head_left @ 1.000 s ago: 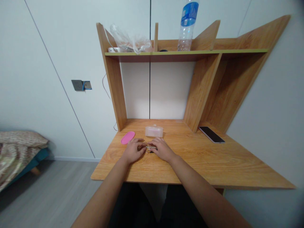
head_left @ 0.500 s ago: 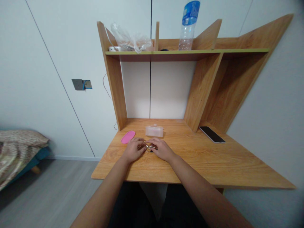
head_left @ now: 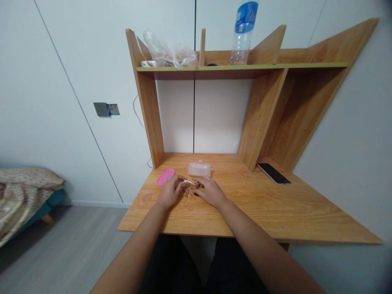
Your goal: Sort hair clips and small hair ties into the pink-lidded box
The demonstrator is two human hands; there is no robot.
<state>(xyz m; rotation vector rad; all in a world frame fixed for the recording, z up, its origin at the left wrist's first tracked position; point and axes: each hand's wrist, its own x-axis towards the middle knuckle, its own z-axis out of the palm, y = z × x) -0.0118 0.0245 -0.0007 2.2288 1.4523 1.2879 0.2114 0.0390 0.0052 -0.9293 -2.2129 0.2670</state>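
- slim shiny piece [head_left: 189, 182], between the fingertips of my two hands, just this side of the clear box; it slants slightly down to the right.
- far left, a bed [head_left: 30, 183] with a patterned cover.
- pink oval tray [head_left: 165, 176] lies on the counter [head_left: 260, 212], just beyond my left hand.
- left grip [head_left: 170, 192]: fingers bent toward the slim piece's left end; i cannot tell whether they pinch it.
- small metal bits [head_left: 186, 192] lie in a loose cluster on the counter between my hands, partly hidden by my fingers.
- clear box [head_left: 199, 170] stands behind the cluster.
- right grip [head_left: 210, 192]: fingers curled at the slim piece's right end; whether they grasp it i cannot tell.
- phone [head_left: 274, 174] lies well apart on the right, dark screen up.
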